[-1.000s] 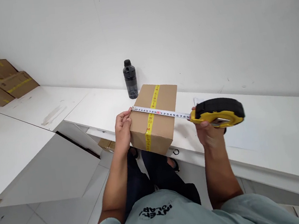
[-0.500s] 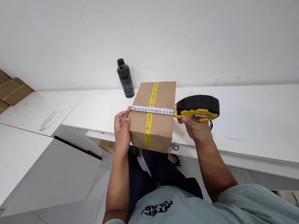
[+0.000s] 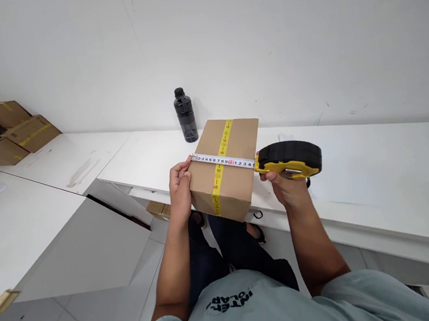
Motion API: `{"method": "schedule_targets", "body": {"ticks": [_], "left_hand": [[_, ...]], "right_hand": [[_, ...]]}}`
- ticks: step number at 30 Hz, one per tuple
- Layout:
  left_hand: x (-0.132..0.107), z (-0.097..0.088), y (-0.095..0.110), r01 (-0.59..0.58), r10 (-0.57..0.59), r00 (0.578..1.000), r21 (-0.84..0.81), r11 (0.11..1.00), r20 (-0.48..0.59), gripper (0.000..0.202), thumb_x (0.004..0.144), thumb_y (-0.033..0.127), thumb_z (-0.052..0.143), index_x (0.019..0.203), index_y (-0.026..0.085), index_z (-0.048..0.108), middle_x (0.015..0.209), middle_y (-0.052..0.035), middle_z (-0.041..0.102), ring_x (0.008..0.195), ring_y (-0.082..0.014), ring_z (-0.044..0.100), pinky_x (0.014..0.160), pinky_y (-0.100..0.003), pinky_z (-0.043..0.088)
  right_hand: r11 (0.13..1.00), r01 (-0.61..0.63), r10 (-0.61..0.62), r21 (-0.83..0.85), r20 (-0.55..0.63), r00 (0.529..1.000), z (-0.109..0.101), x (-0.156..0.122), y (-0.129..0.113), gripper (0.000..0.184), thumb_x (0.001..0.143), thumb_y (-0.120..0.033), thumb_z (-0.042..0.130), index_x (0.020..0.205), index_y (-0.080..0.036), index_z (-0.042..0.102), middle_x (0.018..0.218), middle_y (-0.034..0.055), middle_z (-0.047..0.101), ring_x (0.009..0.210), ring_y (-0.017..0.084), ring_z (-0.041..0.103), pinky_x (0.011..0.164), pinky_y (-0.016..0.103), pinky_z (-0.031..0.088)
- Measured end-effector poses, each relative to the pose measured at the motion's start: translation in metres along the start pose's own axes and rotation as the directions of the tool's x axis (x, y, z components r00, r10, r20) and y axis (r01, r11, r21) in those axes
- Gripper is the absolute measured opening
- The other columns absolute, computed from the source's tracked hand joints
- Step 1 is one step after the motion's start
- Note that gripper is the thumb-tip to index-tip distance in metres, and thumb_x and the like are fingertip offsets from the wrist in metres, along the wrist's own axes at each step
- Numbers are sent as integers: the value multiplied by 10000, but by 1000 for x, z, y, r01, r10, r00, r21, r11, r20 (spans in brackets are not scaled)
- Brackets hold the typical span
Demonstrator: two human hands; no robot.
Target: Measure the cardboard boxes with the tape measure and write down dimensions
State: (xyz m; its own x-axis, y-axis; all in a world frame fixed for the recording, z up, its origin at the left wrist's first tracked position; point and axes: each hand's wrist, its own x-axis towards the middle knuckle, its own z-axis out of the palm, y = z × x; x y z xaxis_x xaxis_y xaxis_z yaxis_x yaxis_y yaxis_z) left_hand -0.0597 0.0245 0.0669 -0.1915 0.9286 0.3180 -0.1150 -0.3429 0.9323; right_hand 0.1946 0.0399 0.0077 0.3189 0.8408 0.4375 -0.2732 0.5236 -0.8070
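A cardboard box [image 3: 205, 180] with yellow printed packing tape along its top sits at the front edge of the white table. Across its top lies the white, numbered blade [image 3: 222, 160] of a tape measure. At the box's left edge, my left hand [image 3: 181, 188] is closed with its fingertips on the blade's end, the thumb against the box. My right hand [image 3: 287, 189] grips the black and yellow tape measure case [image 3: 291, 158] just off the box's right edge. The case partly hides the right fingers.
A dark water bottle [image 3: 186, 117] stands behind the box near the wall. Several cardboard boxes [image 3: 33, 134] are piled at the far left. White paper [image 3: 344, 185] lies on the table [image 3: 409, 171] at right. A side table [image 3: 28, 216] adjoins at left.
The camera view has shifted slightly, so everything appears a little farther right and lower. Both hands keep their hold, and the blade stays stretched across the box.
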Motion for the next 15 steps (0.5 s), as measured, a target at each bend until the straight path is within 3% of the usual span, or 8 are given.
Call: {"method": "schedule_targets", "body": {"ticks": [11, 15], "left_hand": [[2, 0, -3, -13, 14, 1000, -31, 999, 21, 274, 913, 394, 723, 1143, 267, 646, 1489, -79, 695, 1423, -265, 620, 1199, -463, 465], [6, 0, -6, 2, -1, 1000, 11, 1000, -18, 266, 918, 394, 694, 1145, 257, 675, 1448, -88, 716, 1396, -274, 628, 1192, -468, 464]], "right_hand": [[999, -8, 7, 44, 31, 999, 2, -1, 0, 411, 636, -475, 987, 802, -241, 693, 726, -20, 676, 672, 154, 622, 603, 312, 566], [993, 105, -107, -57, -25, 994, 8, -3, -4, 395, 731, -514, 925, 948, -262, 711, 914, 3, 748, 855, 197, 724, 813, 397, 650]]}}
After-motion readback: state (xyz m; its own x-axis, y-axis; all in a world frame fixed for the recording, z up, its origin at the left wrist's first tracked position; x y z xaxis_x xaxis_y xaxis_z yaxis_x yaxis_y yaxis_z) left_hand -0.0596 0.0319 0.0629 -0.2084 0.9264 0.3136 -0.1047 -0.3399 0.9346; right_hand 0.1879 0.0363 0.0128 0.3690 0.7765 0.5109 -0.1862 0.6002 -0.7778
